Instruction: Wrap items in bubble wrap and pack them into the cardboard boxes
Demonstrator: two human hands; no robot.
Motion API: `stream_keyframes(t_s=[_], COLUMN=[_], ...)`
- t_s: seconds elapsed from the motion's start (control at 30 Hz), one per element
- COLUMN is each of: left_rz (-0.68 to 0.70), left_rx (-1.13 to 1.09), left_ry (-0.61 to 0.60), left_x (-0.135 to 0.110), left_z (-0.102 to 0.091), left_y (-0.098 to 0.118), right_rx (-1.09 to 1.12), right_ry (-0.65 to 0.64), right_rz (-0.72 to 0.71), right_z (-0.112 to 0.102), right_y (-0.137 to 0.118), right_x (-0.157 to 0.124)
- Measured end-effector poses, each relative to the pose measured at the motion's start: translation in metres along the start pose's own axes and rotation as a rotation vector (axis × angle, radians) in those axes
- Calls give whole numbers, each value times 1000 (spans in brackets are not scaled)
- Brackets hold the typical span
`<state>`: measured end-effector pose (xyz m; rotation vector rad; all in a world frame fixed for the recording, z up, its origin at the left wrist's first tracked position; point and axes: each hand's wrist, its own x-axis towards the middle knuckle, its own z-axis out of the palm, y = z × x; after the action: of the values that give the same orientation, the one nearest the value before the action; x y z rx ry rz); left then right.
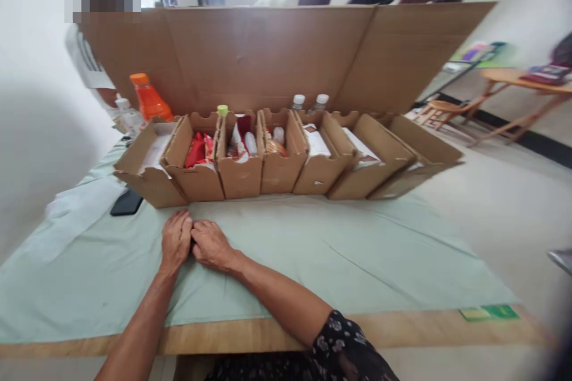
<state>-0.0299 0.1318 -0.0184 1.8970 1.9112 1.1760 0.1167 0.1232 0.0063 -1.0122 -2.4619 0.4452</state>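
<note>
My left hand (176, 240) lies flat on the pale green cloth (313, 250), fingers stretched toward the boxes, holding nothing. My right hand (211, 244) rests beside it, touching it, fingers curled inward against the left hand, with nothing visible in it. Just beyond them stands a row of several open cardboard boxes (286, 158). One box holds red packets (199, 150), another small white bottles (245, 144), and others hold white cartons (316, 140).
A black phone (127, 202) lies on the cloth left of the hands. An orange bottle (149, 98) and clear bottles (309, 101) stand behind the boxes, before a tall cardboard sheet (277, 53). A person stands at far left. Wooden folding tables (513, 95) stand at right.
</note>
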Motion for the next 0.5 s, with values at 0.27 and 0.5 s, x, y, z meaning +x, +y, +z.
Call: stream_keyframes(t_s=[0.27, 0.5], left_rz=[62, 115], left_rx=[122, 355], left_ry=[-70, -178], left_x=[-2, -27], left_z=[-5, -9], left_y=[7, 31], right_rx=[-128, -463], right_ry=[86, 330], right_rz=[198, 1039], right_z=[-49, -191], right_y=[39, 137], right_x=[-91, -322])
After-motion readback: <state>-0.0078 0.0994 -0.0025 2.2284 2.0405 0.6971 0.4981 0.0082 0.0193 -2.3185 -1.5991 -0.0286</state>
